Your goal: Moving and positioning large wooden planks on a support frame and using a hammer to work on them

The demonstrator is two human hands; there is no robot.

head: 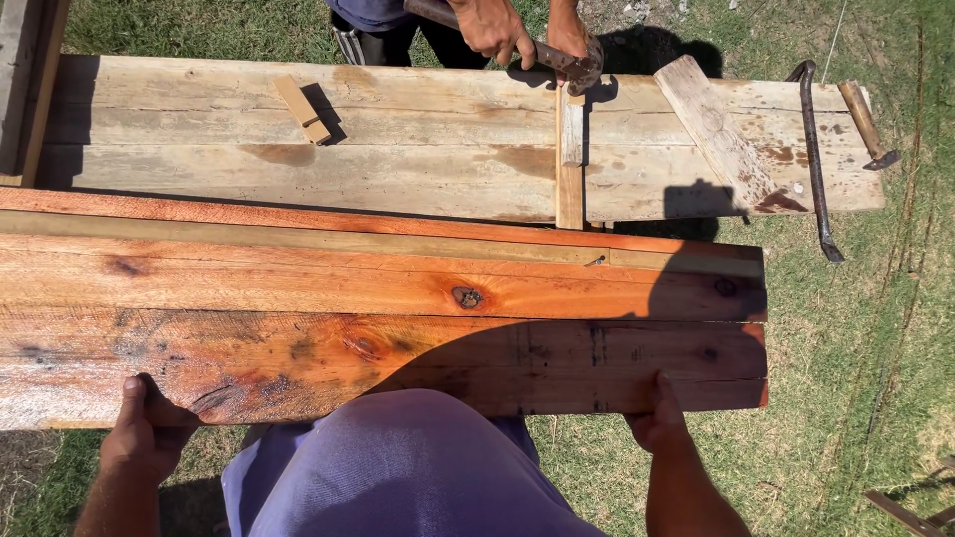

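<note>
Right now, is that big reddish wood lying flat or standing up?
Lying flat. The reddish boards show their broad faces to the camera, with the left hand and right hand gripping the near edge.

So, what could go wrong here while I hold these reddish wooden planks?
The reddish wooden planks are gripped only at their near edge by your left hand and right hand, so they may slip or give splinters. A small bent nail protrudes from them. Nearby, another person swings a rusty hammer.

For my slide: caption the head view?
Both hands grip a reddish plank; another person hammers beyond.
</note>
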